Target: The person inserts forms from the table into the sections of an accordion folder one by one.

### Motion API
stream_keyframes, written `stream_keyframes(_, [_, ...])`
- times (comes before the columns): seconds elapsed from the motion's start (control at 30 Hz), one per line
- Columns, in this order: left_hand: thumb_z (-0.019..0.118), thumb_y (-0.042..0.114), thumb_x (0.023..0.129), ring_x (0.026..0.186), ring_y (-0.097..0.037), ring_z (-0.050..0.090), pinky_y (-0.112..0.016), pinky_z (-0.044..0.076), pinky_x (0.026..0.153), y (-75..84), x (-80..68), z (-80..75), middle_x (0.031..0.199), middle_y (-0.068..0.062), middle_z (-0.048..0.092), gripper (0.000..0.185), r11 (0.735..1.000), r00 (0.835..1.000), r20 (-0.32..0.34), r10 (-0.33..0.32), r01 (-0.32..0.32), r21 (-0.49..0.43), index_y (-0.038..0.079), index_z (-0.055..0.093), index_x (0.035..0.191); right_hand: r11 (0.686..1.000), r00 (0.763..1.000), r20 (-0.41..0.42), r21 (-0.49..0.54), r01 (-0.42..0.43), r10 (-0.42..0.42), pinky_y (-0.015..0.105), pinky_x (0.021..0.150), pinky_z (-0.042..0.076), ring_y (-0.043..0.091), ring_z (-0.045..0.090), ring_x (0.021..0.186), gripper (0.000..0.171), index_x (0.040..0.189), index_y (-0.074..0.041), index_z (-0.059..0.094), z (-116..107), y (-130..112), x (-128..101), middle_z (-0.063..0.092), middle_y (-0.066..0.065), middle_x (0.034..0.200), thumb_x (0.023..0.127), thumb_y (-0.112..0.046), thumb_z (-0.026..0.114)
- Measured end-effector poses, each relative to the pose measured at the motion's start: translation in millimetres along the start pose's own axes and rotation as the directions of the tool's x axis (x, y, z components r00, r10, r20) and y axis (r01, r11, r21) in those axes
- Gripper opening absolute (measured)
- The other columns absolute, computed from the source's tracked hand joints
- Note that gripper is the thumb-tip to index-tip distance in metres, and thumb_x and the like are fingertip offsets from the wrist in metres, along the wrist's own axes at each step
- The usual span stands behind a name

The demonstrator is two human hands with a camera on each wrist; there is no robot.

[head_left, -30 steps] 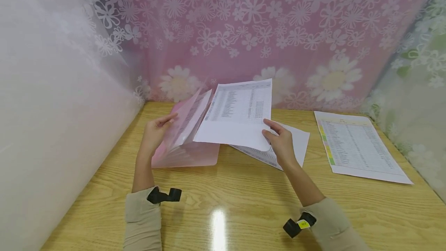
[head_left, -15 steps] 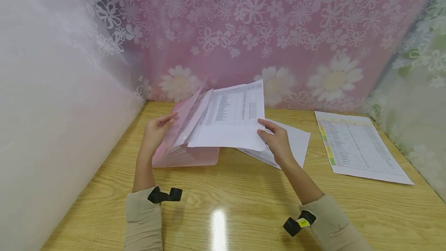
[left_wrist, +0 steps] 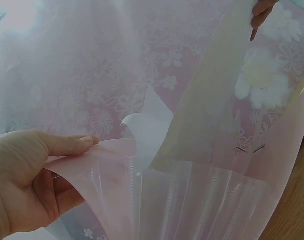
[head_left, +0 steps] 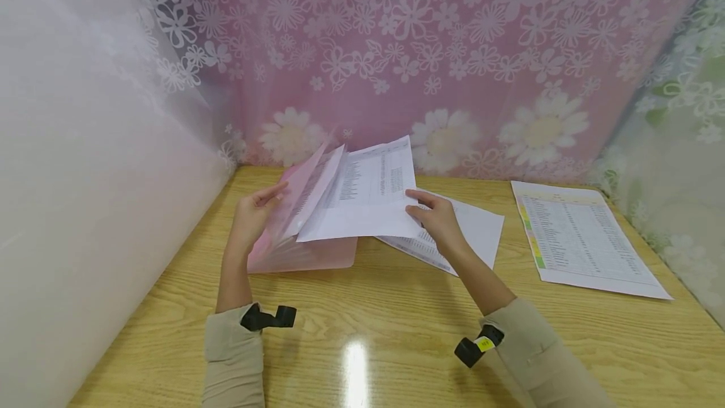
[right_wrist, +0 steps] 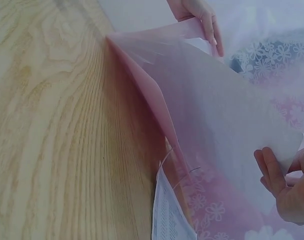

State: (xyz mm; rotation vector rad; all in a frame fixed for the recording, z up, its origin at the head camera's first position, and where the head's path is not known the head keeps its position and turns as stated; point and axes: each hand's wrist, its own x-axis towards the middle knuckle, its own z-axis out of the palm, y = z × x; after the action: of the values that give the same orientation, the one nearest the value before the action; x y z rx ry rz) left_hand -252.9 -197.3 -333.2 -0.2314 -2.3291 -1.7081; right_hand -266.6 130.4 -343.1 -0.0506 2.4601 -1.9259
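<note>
- A glossy wooden desk (head_left: 396,332) with strong grain is seen, boxed in by a pink curtain (head_left: 453,49) printed with white flowers behind and a plain white sheet (head_left: 85,175) on the left side.
- A pink translucent folder (head_left: 300,250) is set on the desk at its back left; the thin, floppy plastic cover is held open by the left hand (head_left: 252,216), thumb and fingers pinched on its edge.
- A printed sheet (head_left: 368,200), flat and crisp, is gripped at its right edge by the right hand (head_left: 436,219) and is angled partway into the folder.
- A second sheet (head_left: 470,232) is left lying just right of the folder, under the right hand.
- A colour-tabbed list (head_left: 578,238) is laid well right of the folder.
</note>
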Motion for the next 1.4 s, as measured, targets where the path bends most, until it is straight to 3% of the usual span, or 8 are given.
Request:
stream_keyframes(0.17, [0.058, 0.002, 0.089, 0.126, -0.025, 0.035, -0.038, 0.033, 0.094, 18.4, -7.2, -0.2, 0.131, -0.018, 0.047, 0.035, 0.999, 0.999, 0.013, -0.050, 0.050, 0.000, -0.003, 0.055, 0.124, 1.000, 1.000, 0.007, -0.004, -0.017, 0.017, 0.020, 0.056, 0.034, 0.007, 0.034, 0.056, 0.040, 0.129, -0.007, 0.054, 7.1, -3.8, 10.3, 0.042, 0.009, 0.136, 0.090, -0.011, 0.057])
stream_keyframes(0.4, [0.062, 0.007, 0.088, 0.114, -0.019, 0.042, -0.020, 0.037, 0.071, -9.6, 4.7, -1.2, 0.131, -0.011, 0.048, 0.037, 0.997, 0.999, -0.010, -0.030, 0.031, 0.067, 0.005, 0.058, 0.125, 0.999, 0.999, 0.026, 0.040, -0.028, 0.027, 0.019, 0.057, 0.039, 0.010, 0.046, 0.065, 0.038, 0.128, -0.004, 0.055, 21.6, -5.7, 24.0, 0.048, 0.011, 0.130, 0.090, -0.007, 0.057])
stream_keyframes(0.53, [0.062, 0.004, 0.087, 0.107, -0.016, 0.046, -0.018, 0.038, 0.063, -10.3, 5.6, -0.6, 0.129, -0.010, 0.052, 0.035, 0.995, 0.999, -0.033, -0.016, 0.019, 0.099, 0.006, 0.060, 0.122, 0.999, 1.000, 0.024, 0.046, -0.018, 0.017, 0.021, 0.059, 0.042, 0.014, 0.054, 0.074, 0.037, 0.127, -0.003, 0.055, 29.7, -5.6, 28.0, 0.050, 0.011, 0.129, 0.090, -0.005, 0.057])
stream_keyframes(0.67, [0.062, 0.005, 0.087, 0.072, -0.011, 0.047, -0.017, 0.031, 0.045, -9.2, 5.3, -1.3, 0.128, -0.009, 0.052, 0.035, 0.994, 0.999, -0.037, -0.013, 0.016, 0.107, 0.007, 0.061, 0.122, 0.999, 1.000, 0.028, 0.044, -0.015, 0.013, 0.021, 0.061, 0.045, 0.015, 0.057, 0.080, 0.037, 0.126, -0.002, 0.055, 37.7, -4.4, 31.1, 0.051, 0.012, 0.126, 0.090, -0.005, 0.057])
stream_keyframes(0.77, [0.063, 0.006, 0.087, 0.063, -0.011, 0.041, -0.018, 0.026, 0.041, -9.5, 5.6, -1.6, 0.128, -0.010, 0.052, 0.035, 0.995, 0.999, -0.035, -0.005, 0.008, 0.103, 0.006, 0.061, 0.122, 1.000, 1.000, 0.029, 0.029, -0.006, 0.005, 0.020, 0.058, 0.043, 0.012, 0.053, 0.071, 0.036, 0.125, -0.003, 0.056, 43.7, -2.8, 33.4, 0.052, 0.012, 0.124, 0.089, -0.005, 0.057])
stream_keyframes(1.0, [0.063, 0.005, 0.087, 0.103, -0.018, 0.046, -0.017, 0.032, 0.051, -12.1, 6.4, -2.0, 0.128, -0.013, 0.051, 0.035, 0.995, 1.000, -0.027, 0.005, -0.002, 0.097, 0.003, 0.060, 0.122, 0.999, 0.998, 0.059, 0.044, -0.011, 0.008, 0.023, 0.063, 0.047, 0.016, 0.058, 0.078, 0.037, 0.126, -0.002, 0.055, 55.6, -2.9, 38.3, 0.054, 0.014, 0.124, 0.089, -0.004, 0.056])
stream_keyframes(1.2, [0.064, 0.007, 0.087, 0.107, -0.017, 0.046, -0.018, 0.034, 0.055, -11.7, 5.1, -2.4, 0.128, -0.012, 0.051, 0.036, 0.996, 1.000, -0.029, 0.006, -0.003, 0.094, 0.005, 0.060, 0.122, 0.999, 0.996, 0.089, 0.029, -0.017, 0.014, 0.025, 0.063, 0.046, 0.018, 0.058, 0.078, 0.035, 0.125, -0.004, 0.057, 62.0, -4.0, 42.7, 0.055, 0.013, 0.123, 0.089, -0.006, 0.057])
stream_keyframes(1.4, [0.063, 0.005, 0.086, 0.119, -0.017, 0.043, -0.019, 0.037, 0.072, -11.0, 5.7, -2.4, 0.127, -0.011, 0.053, 0.035, 0.997, 0.999, -0.029, 0.025, -0.023, 0.079, 0.003, 0.061, 0.121, 0.999, 0.993, 0.116, 0.040, -0.018, 0.014, 0.026, 0.066, 0.048, 0.015, 0.058, 0.076, 0.036, 0.125, -0.003, 0.057, 69.2, -3.5, 46.6, 0.056, 0.013, 0.122, 0.089, -0.006, 0.058])
